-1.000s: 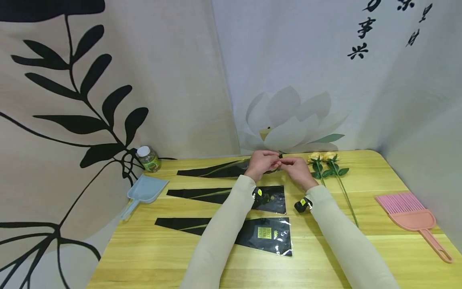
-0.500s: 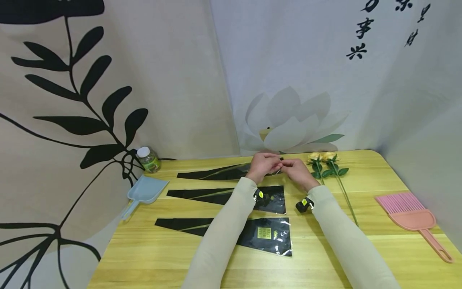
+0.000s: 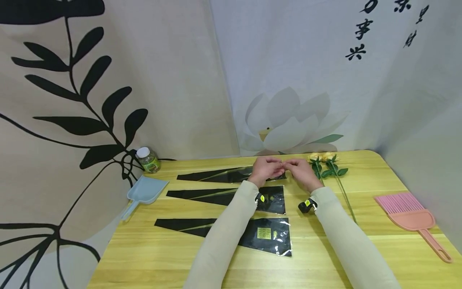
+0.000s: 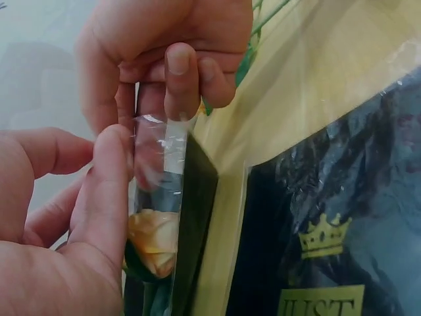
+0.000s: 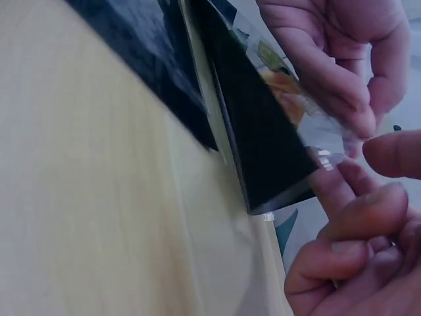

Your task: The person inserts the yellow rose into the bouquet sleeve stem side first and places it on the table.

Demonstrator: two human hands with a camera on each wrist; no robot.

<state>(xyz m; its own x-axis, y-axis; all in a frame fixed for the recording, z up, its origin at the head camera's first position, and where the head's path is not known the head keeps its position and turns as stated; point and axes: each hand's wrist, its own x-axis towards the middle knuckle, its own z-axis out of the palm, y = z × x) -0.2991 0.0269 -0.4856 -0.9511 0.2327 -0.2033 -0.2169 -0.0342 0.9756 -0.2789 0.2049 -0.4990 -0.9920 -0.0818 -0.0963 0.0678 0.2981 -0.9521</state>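
At the table's far side my left hand (image 3: 265, 171) and right hand (image 3: 302, 174) meet over the wide end of a black-and-clear flower sleeve (image 3: 216, 176). Thumb and index finger of each hand pinch the clear film at its mouth. Through that film a pale orange rose (image 4: 156, 240) shows in the left wrist view, its head just inside the mouth. The sleeve's black back panel (image 5: 253, 112) stands folded up in the right wrist view. Fingers partly hide the pinched edge. A second sleeve (image 3: 202, 194) and a third sleeve (image 3: 265, 237) lie nearer, each with a stem inside.
Two yellow roses (image 3: 323, 158) with long stems lie right of my right hand. Farther right is a pink brush (image 3: 413, 218). On the left are a blue dustpan (image 3: 147, 189) and a lidded jar (image 3: 148, 160). A printed curtain (image 3: 173, 80) hangs behind the table.
Both hands have come slightly nearer and to the right, still pinching at the sleeve's mouth. The sleeve's wide end has lowered a little. Other things stay put.
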